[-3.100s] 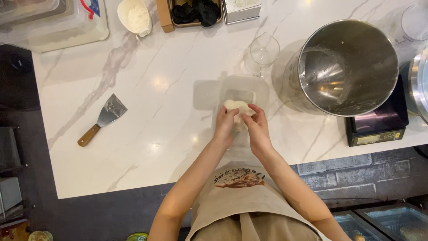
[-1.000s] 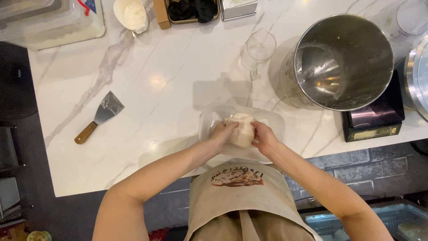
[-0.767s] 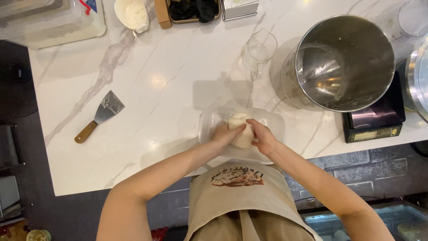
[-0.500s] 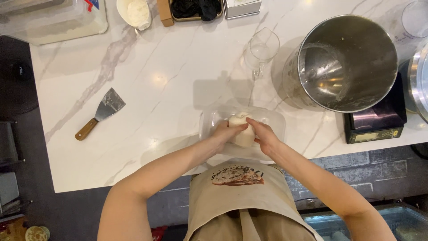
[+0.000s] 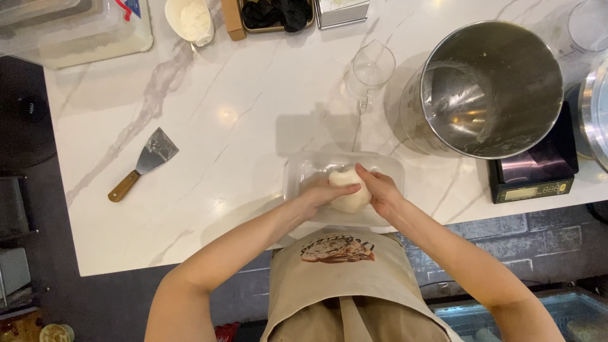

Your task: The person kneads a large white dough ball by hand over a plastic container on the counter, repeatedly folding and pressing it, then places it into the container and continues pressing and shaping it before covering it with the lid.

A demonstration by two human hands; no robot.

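Looking down from my head camera, I see a white marble counter (image 5: 253, 114) with grey veins, and my two bare forearms reaching forward from a tan apron (image 5: 342, 278).

My left hand (image 5: 323, 190) and my right hand (image 5: 380, 189) meet over a clear, shallow plastic container (image 5: 297, 174) that sits at the near edge of the counter. Between them is a pale, smooth ball of dough (image 5: 348, 196). The fingers of both hands are curled and closed around the dough, the left from one side and the right from the other, with fingertips lying over its top. The dough is inside the outline of the container; I cannot tell whether it rests on the bottom or is held just above it.

As I judge it, the dough is already gathered into one rounded lump, so the shaping looks well along. Its surface looks even, though my hands hide much of it. The hands have not let go, and no lid for the container is in view.

Well apart to the left lies a metal scraper (image 5: 142, 164) with a wooden handle. Beyond the container stands an empty glass measuring cup (image 5: 372, 66). To the right is a large steel mixing bowl (image 5: 491, 88), seemingly empty but for smears, and beside it a small black digital scale (image 5: 535, 177).
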